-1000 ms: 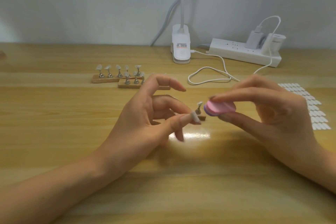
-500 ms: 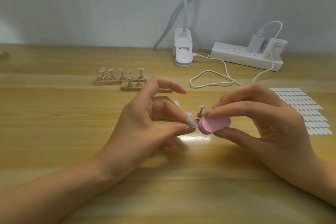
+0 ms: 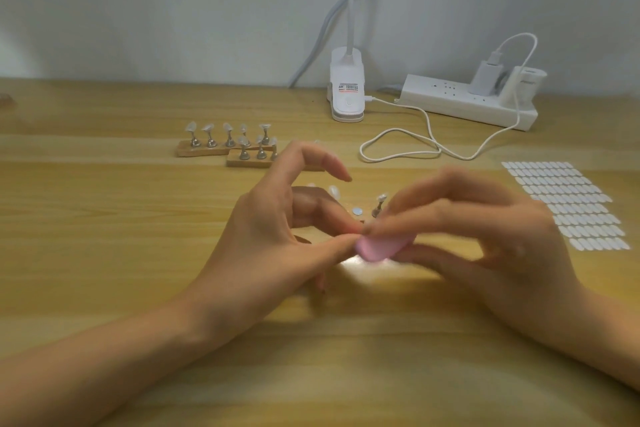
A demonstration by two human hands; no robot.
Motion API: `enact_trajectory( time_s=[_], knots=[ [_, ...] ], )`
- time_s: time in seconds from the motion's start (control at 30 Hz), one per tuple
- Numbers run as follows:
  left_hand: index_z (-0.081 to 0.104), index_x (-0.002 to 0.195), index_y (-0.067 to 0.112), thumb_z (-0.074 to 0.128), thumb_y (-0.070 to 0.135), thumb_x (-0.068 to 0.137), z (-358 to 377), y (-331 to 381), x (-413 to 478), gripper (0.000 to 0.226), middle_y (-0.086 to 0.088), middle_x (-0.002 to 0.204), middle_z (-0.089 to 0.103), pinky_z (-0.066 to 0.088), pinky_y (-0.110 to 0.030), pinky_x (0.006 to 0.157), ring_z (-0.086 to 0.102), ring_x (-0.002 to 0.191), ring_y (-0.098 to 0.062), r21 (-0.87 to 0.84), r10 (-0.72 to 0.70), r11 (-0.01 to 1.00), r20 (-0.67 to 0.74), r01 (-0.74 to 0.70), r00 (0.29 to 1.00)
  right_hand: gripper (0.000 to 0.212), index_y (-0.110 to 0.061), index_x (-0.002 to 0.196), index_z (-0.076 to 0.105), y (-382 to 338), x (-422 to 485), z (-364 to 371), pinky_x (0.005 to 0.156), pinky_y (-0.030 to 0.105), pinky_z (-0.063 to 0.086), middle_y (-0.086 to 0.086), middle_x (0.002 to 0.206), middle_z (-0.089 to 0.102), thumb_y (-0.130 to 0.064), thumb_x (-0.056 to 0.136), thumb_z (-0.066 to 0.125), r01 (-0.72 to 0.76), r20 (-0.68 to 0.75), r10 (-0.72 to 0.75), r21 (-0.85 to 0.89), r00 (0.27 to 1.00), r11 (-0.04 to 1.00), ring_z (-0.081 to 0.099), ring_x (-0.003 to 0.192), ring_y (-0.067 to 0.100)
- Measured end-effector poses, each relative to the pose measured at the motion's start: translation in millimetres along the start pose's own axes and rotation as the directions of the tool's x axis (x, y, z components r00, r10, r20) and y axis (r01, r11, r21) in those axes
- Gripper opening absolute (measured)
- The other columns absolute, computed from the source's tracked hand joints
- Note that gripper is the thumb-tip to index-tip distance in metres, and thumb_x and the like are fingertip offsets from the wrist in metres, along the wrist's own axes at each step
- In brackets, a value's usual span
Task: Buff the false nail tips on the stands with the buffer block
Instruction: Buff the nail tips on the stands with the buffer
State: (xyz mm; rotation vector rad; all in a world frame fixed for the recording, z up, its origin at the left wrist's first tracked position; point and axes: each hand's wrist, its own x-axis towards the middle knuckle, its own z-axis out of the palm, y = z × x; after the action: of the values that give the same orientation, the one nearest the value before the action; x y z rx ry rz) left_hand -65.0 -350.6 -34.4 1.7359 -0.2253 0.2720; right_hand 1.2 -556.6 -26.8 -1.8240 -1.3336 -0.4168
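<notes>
Well in front of the lamp base [image 3: 346,100], right hand [image 3: 502,236] clamped on the pink buffer block [image 3: 379,248]. At the block's left end, left hand [image 3: 273,239] pinched together, probably on a false nail tip hidden there. Likely light, thin, springy plastic, easy to flick away: best held by its side edges or post, strokes gentle. More tips [image 3: 207,128] on wooden stands [image 3: 201,151], front-left of the lamp base.

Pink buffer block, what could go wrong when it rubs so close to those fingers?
1. The buffer block sits right at the left hand's pinching fingertips, so it might scrape skin.
2. The right hand is blurred, likely moving fast; it could knock over the small stand just behind it.
</notes>
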Motion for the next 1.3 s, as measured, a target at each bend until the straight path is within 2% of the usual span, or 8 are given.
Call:
enact_trajectory(
  time_s=[0.1,0.37,0.5,0.83,1.03,1.17,1.23,1.3],
  knots=[
    [0.052,0.107,0.032,0.084,0.024,0.070,-1,1,-2,0.049,-0.004,0.077,0.076,0.049,-0.027,0.043,0.065,0.058,-0.021,0.021,0.005,1.000,0.003,-0.006,1.000,0.019,-0.019,0.106,0.071,3,0,-3,0.083,0.036,0.055,0.000,0.101,0.065,-0.021,0.087,0.073,-0.039,-0.041,0.040,0.025,0.998,0.999,0.069,0.093,0.018],
    [0.053,0.109,0.031,0.081,0.026,0.071,1,4,-2,0.048,0.001,0.074,0.075,0.048,-0.025,0.043,0.066,0.061,-0.008,0.046,0.030,0.998,0.012,-0.031,0.999,0.017,-0.023,0.103,0.073,0,-2,0,0.083,0.033,0.054,-0.003,0.100,0.066,-0.024,0.085,0.073,-0.058,-0.007,0.058,0.079,0.998,0.995,0.068,0.093,0.017],
    [0.053,0.110,0.032,0.082,0.024,0.071,1,4,-3,0.048,0.002,0.075,0.075,0.046,-0.023,0.043,0.067,0.063,-0.006,0.070,0.034,0.997,0.016,-0.035,0.999,0.018,-0.022,0.104,0.072,-2,-1,0,0.082,0.040,0.055,0.001,0.099,0.065,-0.023,0.086,0.072,-0.076,-0.020,0.078,0.076,0.997,0.994,0.069,0.093,0.018],
    [0.053,0.111,0.029,0.082,0.021,0.076,4,5,-4,0.046,0.003,0.074,0.075,0.039,-0.009,0.045,0.060,0.052,0.002,0.103,0.090,0.990,0.038,-0.093,0.995,0.019,-0.022,0.106,0.072,-4,0,1,0.083,0.028,0.054,-0.001,0.096,0.064,-0.024,0.086,0.071,-0.025,0.004,0.025,0.004,1.000,1.000,0.067,0.092,0.010],
    [0.051,0.108,0.029,0.082,0.020,0.076,3,2,-4,0.045,0.004,0.074,0.075,0.043,-0.013,0.045,0.062,0.055,0.001,0.108,0.096,0.989,0.034,-0.099,0.995,0.018,-0.022,0.103,0.074,2,-1,0,0.084,0.029,0.054,-0.001,0.096,0.065,-0.023,0.086,0.073,-0.047,-0.017,0.048,0.027,0.999,0.999,0.068,0.092,0.012],
    [0.053,0.115,0.029,0.083,0.016,0.075,0,3,-2,0.051,0.000,0.081,0.076,0.058,-0.023,0.064,0.075,0.079,-0.014,0.056,0.093,0.994,0.010,-0.093,0.996,0.022,-0.026,0.107,0.071,15,-1,-7,0.083,0.043,0.054,0.004,0.097,0.068,-0.026,0.084,0.074,-0.148,-0.142,0.162,0.104,0.977,0.984,0.067,0.091,0.025],
    [0.052,0.124,0.025,0.083,0.013,0.078,-8,11,4,0.057,-0.005,0.086,0.076,0.060,-0.029,0.078,0.076,0.088,-0.022,-0.021,0.145,0.989,-0.014,-0.146,0.989,0.021,-0.024,0.108,0.072,20,-2,-10,0.087,0.038,0.055,0.002,0.100,0.069,-0.022,0.087,0.074,-0.200,-0.166,0.232,0.189,0.958,0.961,0.067,0.094,0.025],
    [0.049,0.132,0.020,0.080,0.009,0.078,-20,22,14,0.062,-0.006,0.090,0.074,0.059,-0.029,0.082,0.075,0.093,-0.024,-0.044,0.189,0.980,-0.068,-0.193,0.980,0.024,-0.021,0.108,0.074,24,-2,-13,0.090,0.029,0.056,0.000,0.103,0.071,-0.021,0.084,0.075,-0.292,-0.174,0.352,0.295,0.920,0.910,0.069,0.097,0.021]
  ],
)
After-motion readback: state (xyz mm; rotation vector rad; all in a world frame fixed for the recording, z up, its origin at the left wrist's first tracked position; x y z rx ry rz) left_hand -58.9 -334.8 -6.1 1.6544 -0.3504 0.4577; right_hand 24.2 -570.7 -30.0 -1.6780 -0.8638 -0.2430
